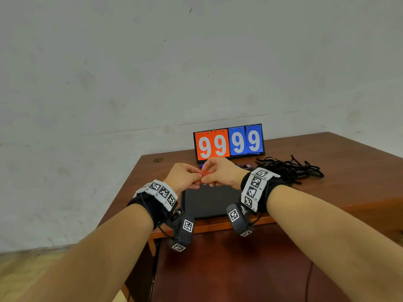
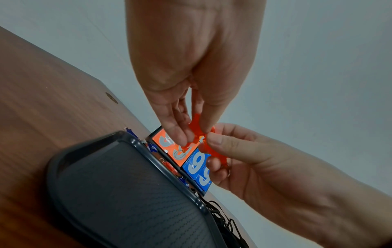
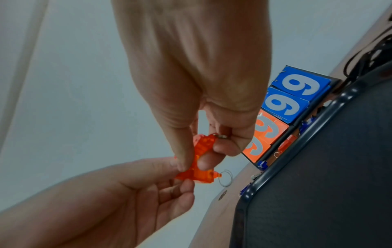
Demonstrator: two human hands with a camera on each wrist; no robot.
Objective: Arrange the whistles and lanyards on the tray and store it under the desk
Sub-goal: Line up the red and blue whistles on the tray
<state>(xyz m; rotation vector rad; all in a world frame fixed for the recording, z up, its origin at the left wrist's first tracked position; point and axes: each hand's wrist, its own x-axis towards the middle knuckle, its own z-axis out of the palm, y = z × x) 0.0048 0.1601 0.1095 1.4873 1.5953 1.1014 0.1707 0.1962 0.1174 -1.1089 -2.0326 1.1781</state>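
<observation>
Where both hands meet | orange whistles half hidden by fingertips

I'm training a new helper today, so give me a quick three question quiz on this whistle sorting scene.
1. True or false: the black tray already holds whistles.
2. What do the left hand and right hand pinch between them?
A. black lanyards
B. orange whistles
C. the scoreboard
3. Fill in: the black lanyards lie on the desk to the ____ of the tray.

Key: 1 false, its visible surface is bare. 2 B, orange whistles. 3 right.
</observation>
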